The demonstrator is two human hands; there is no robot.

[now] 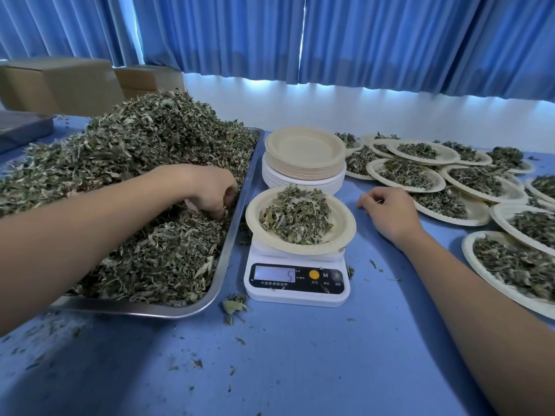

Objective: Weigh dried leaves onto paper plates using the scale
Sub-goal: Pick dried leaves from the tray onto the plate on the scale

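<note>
Pinching dried leaves (135,145) from the tray (135,309) with my left grip (210,190).
Plate (348,226) on the scale (297,295) sits just right of it for short top-ups; right grip (387,211) rests empty, loosely curled.

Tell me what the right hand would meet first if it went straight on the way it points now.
Probably the stack of empty plates: the right hand points toward its near edge, though depth is unclear.
</note>
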